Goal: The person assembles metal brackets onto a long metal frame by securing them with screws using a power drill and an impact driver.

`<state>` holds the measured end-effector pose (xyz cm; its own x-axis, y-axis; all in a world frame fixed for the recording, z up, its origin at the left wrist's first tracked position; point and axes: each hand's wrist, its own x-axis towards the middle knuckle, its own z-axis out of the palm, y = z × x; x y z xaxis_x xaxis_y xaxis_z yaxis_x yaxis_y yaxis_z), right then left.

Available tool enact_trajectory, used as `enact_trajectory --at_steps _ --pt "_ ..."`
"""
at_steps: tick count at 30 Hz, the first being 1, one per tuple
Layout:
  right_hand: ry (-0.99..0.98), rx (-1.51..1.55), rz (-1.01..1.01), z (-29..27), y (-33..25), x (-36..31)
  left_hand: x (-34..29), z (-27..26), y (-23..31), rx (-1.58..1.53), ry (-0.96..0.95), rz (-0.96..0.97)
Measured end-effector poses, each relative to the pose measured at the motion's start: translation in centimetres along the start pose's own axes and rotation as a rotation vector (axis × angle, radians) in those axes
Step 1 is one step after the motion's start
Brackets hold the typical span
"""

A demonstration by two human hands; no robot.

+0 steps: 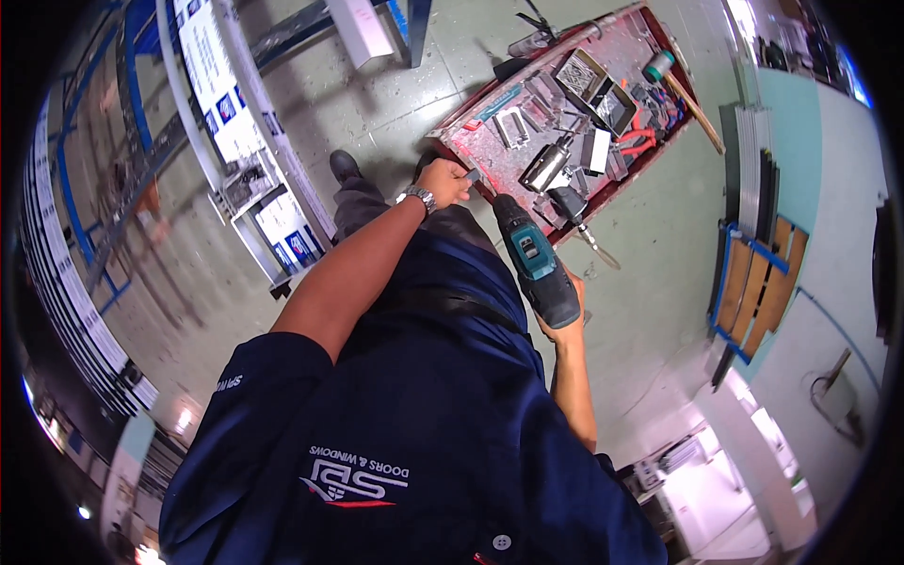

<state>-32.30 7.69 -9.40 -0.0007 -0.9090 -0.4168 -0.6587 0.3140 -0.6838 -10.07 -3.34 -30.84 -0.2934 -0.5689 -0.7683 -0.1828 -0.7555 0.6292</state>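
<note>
In my right hand (568, 325) is a teal and black cordless drill (533, 252), its chuck turned up and away from me toward the near corner of a red tool tray. My left hand (443, 183), with a metal watch on its wrist, pinches a small grey piece (473, 176) between thumb and fingers, close to the drill's front end. The piece is too small for me to name. Both hands are at the near edge of the red tray (456, 153); most of the right hand's fingers are hidden behind the drill.
The tray carries a green-headed mallet (659, 66), red-handled pliers (637, 143), a box of screws (582, 77), metal parts and another power tool (568, 201). A long profile (273, 155) on a blue frame stands at left. Wooden slats (759, 292) lean at right.
</note>
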Motion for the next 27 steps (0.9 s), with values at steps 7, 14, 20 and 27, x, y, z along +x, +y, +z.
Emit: enact_trajectory --at_steps 7,14,20,27 --pt "-0.069 -0.154 -0.089 -0.8 -1.4 1.4 1.3 -0.3 -2.5 -0.096 0.001 0.031" --pt "-0.086 -0.115 0.073 -0.6 -2.9 2.4 0.8 -0.3 -1.7 -0.091 -0.036 0.007" --pt "-0.127 -0.107 0.093 -0.6 -3.4 2.6 0.1 -0.1 -1.1 -0.125 0.024 0.001" --pt "-0.146 -0.113 0.105 -0.5 -3.3 2.9 -0.7 -0.2 -0.1 -0.053 0.051 0.015"
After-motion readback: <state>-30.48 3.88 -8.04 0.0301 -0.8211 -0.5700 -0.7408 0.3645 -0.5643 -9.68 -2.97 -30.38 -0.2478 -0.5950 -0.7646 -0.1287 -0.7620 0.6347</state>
